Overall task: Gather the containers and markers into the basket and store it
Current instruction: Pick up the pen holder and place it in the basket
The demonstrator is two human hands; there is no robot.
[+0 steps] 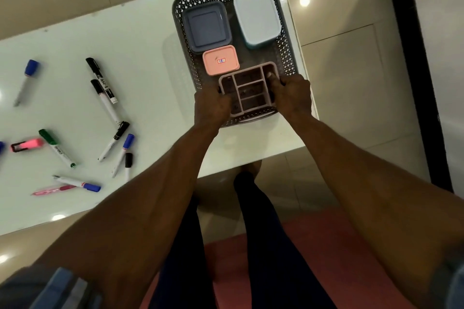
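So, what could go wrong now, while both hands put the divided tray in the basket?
The basket sits at the table's right edge, so a push from the left hand or right hand could slide it off. The divided tray may jam against the pink box. Markers lie loose and could roll.

Bare forearms, short blue-grey striped sleeves (57,288), dark navy trousers (263,246), bare feet.

Both bare forearms reach forward and converge. The left hand (213,105) curls its fingers round the near-left edge of a pale pink, compartmented plastic organiser tray (249,90) — the right hand (292,95) grips its right side, thumb over the rim.
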